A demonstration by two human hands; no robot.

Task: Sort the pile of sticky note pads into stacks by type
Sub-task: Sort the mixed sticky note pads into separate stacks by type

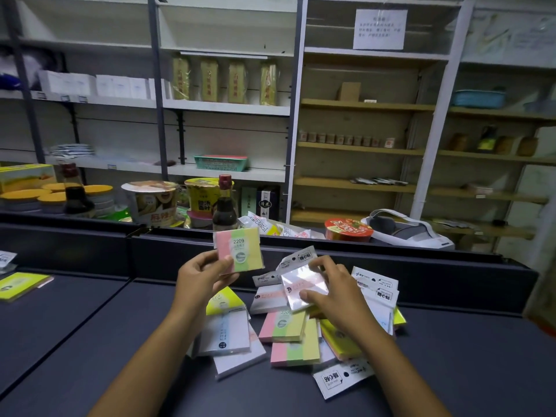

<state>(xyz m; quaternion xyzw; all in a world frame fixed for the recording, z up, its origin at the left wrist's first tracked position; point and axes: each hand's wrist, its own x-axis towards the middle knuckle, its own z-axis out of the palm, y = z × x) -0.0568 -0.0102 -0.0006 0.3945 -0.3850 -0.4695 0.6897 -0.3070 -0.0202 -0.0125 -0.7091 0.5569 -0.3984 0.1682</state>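
A pink-green-yellow striped pad (239,249) is held upright above the pile (301,323) by the left hand (201,276), stripes running vertically; a clear-wrapped white pad (304,285), tilted, is pinched by the right hand (334,291) over the tabletop (90,341)

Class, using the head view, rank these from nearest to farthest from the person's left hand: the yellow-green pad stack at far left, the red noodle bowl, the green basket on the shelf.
From the left hand:
1. Red noodle bowl, on the ledge to the right.
2. Yellow-green pad stack, far left on the table.
3. Green basket, on the back shelf.
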